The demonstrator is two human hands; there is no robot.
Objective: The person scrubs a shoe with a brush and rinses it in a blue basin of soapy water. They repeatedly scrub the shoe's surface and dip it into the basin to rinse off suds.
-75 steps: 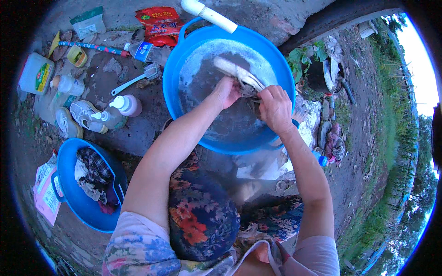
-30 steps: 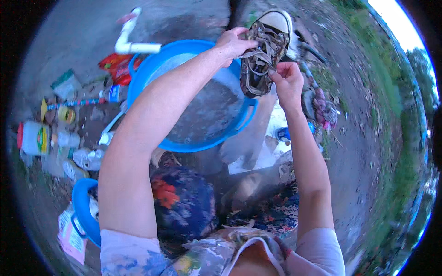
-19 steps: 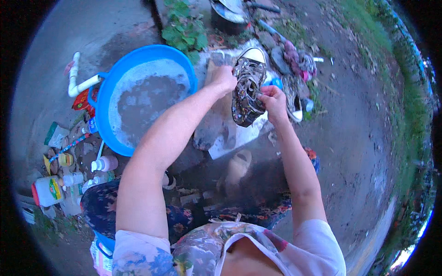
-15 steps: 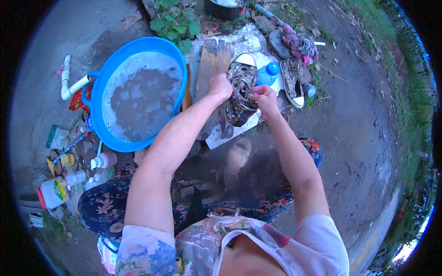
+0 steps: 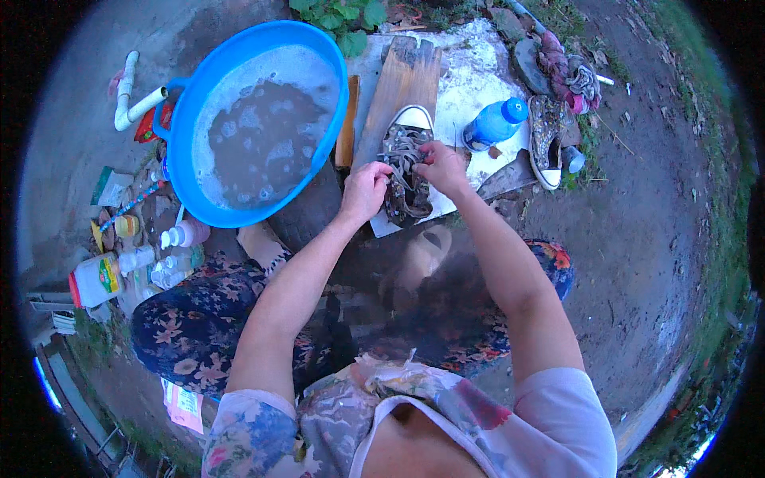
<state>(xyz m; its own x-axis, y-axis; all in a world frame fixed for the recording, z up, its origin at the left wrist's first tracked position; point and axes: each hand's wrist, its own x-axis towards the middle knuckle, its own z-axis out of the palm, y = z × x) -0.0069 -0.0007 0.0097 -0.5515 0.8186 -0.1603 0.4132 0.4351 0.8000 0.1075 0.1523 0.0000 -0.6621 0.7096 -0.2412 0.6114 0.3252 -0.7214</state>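
Observation:
A dark, multicolored patterned sneaker (image 5: 408,191) with a white toe cap lies in front of me, its toe pointing away and its grey shoelaces (image 5: 405,146) loose on top. My left hand (image 5: 366,191) is at the sneaker's left side, thumb and fingers pinched on the laces near the edge. On the right side, my right hand (image 5: 443,167) also has its fingertips closed on the laces. A matching sneaker (image 5: 545,142) rests farther right, beyond a blue bottle (image 5: 496,124).
A large blue basin (image 5: 177,143) of foamy, murky water stands at the left. Under the sneaker are a wooden board (image 5: 398,84) and a white slab (image 5: 470,60). Several bottles, a white pipe (image 5: 123,92) and a red-lidded jar (image 5: 97,280) lie left; bundled cloth (image 5: 570,72) is at right.
The view has shifted. My left hand has slid back from the sneaker's upper left side to its laces, and my right hand has moved forward along it. The sneaker now lies farther from the bottle.

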